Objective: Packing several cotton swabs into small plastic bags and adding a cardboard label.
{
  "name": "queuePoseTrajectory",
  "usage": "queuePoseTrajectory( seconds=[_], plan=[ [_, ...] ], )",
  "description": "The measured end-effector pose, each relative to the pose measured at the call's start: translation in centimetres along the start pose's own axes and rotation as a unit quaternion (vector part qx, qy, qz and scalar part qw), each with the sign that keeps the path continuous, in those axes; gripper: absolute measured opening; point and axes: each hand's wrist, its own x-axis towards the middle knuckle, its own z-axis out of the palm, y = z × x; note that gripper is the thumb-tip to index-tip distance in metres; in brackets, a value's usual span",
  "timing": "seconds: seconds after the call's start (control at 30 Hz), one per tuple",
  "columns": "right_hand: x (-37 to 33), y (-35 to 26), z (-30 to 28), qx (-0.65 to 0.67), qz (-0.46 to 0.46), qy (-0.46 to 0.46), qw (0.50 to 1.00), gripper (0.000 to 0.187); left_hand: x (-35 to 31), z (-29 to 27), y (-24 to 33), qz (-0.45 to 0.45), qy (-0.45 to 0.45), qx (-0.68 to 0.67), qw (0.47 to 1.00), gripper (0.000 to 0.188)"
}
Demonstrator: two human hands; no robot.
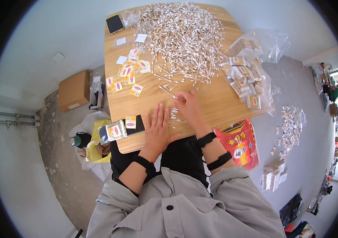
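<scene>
Now the left hand (157,130) lies flat, fingers slightly apart; the right hand (189,107) curls beside swabs (173,116), grip unclear.

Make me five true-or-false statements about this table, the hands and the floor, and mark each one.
1. The left hand has its back up and its fingers pointing away from the person. True.
2. The right hand is buried in the heap of cotton swabs. False: the right hand is nearer the person than the heap of cotton swabs.
3. Small yellow cards lie on the left part of the table. True.
4. The cardboard box is on the table. False: the cardboard box is off to the table's left.
5. A red printed bag is right of the right forearm. True.
</scene>
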Motion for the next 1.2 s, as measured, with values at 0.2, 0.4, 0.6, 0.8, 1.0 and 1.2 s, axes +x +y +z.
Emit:
queuePoseTrajectory(
  seconds=[0.2,0.4,0.6,0.8,1.0,1.2],
  plan=[
    [0.4,-0.2,0.3,-0.145,-0.014,-0.01,0.989,0.01,0.1,0.0,0.1,-0.003,-0.014,0.019,1.0,0.101],
    [0.0,1.0,-1.4,-0.079,-0.062,-0.059,0.993,0.012,0.0,0.2,0.2,-0.005,0.019,-0.005,1.0,0.104],
    [-3.6,0.7,-0.4,0.126,0.063,0.088,0.986,0.024,-0.3,0.1,-1.2,-0.048,0.054,-0.057,0.996,0.098],
    [-4.8,-0.2,2.2,0.201,0.047,0.127,0.97,0.035,0.9,0.9,-0.3,-0.028,0.052,-0.028,0.998,0.084],
    [-4.7,-0.8,3.9,0.274,0.045,0.087,0.957,0.039,0.6,0.5,-0.3,-0.028,0.045,-0.059,0.997,0.081],
    [-4.2,-1.3,5.0,0.354,0.084,0.066,0.929,0.05,0.7,0.3,-0.3,-0.047,0.051,-0.084,0.994,0.094]
  ],
)
